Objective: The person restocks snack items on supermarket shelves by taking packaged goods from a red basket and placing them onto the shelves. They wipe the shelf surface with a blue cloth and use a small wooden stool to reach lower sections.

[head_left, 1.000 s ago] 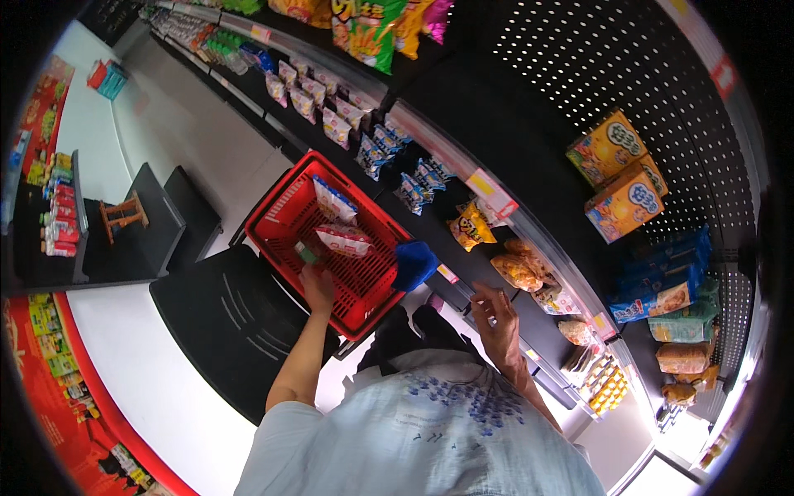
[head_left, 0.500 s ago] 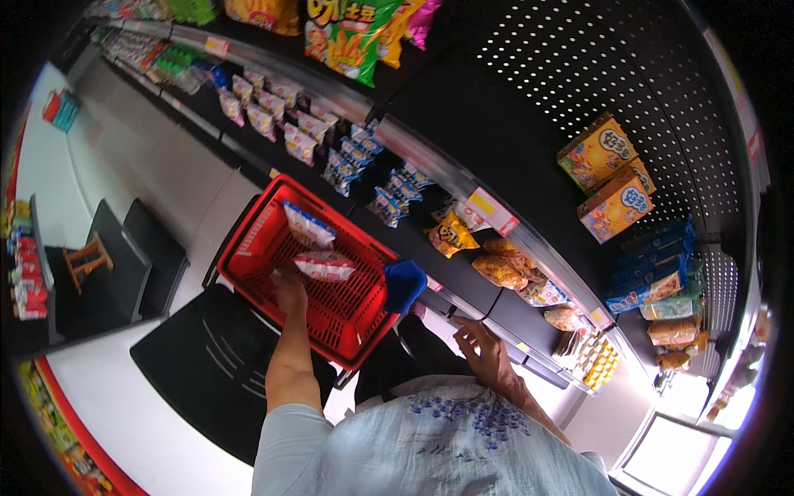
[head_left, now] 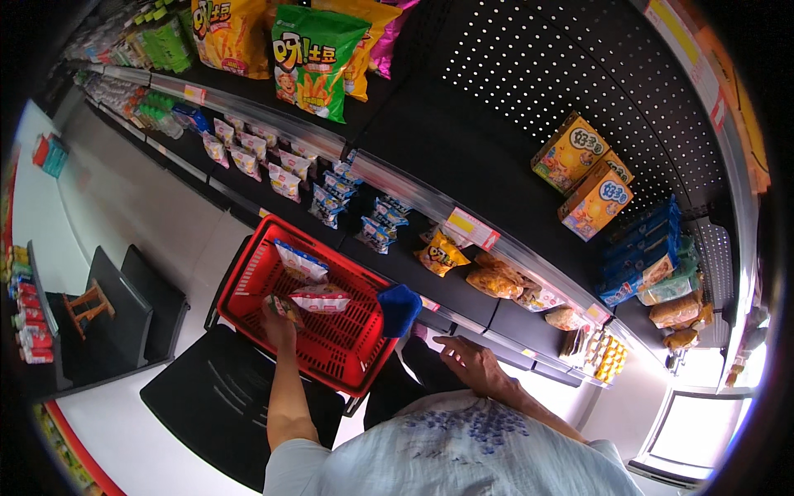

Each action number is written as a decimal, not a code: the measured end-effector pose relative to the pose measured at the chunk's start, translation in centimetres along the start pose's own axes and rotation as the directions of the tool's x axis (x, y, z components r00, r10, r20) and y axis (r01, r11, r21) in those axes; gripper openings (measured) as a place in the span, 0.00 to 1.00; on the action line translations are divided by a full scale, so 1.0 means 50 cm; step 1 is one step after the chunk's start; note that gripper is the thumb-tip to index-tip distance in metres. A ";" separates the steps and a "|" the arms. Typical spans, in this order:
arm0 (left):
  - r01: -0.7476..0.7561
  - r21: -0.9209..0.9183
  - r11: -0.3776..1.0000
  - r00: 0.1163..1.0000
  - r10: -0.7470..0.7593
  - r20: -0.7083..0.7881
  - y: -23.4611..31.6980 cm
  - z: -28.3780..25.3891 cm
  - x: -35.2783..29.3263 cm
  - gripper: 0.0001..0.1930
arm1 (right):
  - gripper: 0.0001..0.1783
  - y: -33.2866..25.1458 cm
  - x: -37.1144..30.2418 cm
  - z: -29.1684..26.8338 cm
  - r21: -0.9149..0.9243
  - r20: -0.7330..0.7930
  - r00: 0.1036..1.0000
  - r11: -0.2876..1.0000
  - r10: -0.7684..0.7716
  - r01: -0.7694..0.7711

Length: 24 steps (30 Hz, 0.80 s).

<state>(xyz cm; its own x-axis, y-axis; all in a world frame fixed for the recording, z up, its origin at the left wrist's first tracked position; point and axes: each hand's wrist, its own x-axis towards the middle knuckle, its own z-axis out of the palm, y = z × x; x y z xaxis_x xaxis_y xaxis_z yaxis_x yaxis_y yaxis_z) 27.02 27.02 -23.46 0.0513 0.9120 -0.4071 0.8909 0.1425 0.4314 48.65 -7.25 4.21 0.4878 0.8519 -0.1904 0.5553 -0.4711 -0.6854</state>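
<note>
My left hand (head_left: 279, 326) reaches into a red shopping basket (head_left: 341, 382), fingers closed around a small snack packet (head_left: 289, 308) with a green and yellowish print. Beside it in the basket lie a red-and-white snack bag (head_left: 321, 299) and a blue-and-white snack bag (head_left: 300, 261). A blue cloth-like item (head_left: 399, 309) sits over the basket's right end. To the right of the basket, in front of the lower shelf, my right hand (head_left: 475, 366) hovers with nothing in it, its fingers loosely bent and apart.
Shelves ahead carry a green chip bag (head_left: 318, 62), yellow boxes (head_left: 597, 202), small white packets (head_left: 284, 182), blue packets (head_left: 379, 234) and an orange bag (head_left: 442, 255). A black chair (head_left: 223, 397) stands by the basket. A small wooden stand (head_left: 89, 307) sits on a black unit at left.
My left hand now holds the small packet, raised into sight inside the basket; before, its fingers were low with no packet showing. The view has shifted, so shelves and basket appear moved.
</note>
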 end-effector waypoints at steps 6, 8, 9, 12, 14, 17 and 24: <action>-0.463 -0.107 0.880 0.887 0.461 -0.043 -0.010 -0.171 -0.096 0.32 | 0.18 0.016 0.001 0.005 0.054 -0.046 0.997 0.996 -0.067 0.070; -0.494 -0.501 0.710 0.840 0.539 -0.064 -0.009 -0.216 -0.120 0.31 | 0.18 0.019 0.008 0.007 0.150 -0.010 1.000 0.988 -0.027 0.028; -0.173 -0.624 0.762 0.909 0.367 0.196 0.071 -0.275 -0.182 0.32 | 0.19 0.027 0.009 0.007 0.176 -0.040 0.998 0.983 -0.053 0.059; -0.104 -0.734 0.672 0.846 0.447 0.290 0.154 -0.347 -0.268 0.31 | 0.20 0.020 0.032 -0.004 0.296 -0.098 0.984 0.940 -0.148 0.170; -0.089 -0.763 0.640 0.796 0.507 0.332 0.215 -0.372 -0.319 0.32 | 0.25 -0.003 0.051 -0.032 0.383 -0.067 0.990 0.912 -0.127 0.143; -0.022 -0.803 0.596 0.717 0.569 0.402 0.298 -0.381 -0.381 0.34 | 0.28 -0.046 0.070 -0.089 0.466 0.023 0.998 0.884 -0.059 0.041; -0.110 -0.850 0.515 0.596 0.719 0.359 0.461 -0.342 -0.490 0.31 | 0.34 -0.010 0.049 -0.153 0.595 0.012 0.994 0.800 -0.109 0.080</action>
<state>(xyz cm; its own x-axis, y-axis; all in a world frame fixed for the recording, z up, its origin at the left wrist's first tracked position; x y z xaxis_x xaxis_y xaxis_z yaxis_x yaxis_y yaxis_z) 38.58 14.55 10.22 0.8325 0.5078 -0.2213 0.0700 0.2999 0.9514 54.72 -6.68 9.43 0.4165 0.9008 -0.1231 0.0823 -0.1722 -0.9816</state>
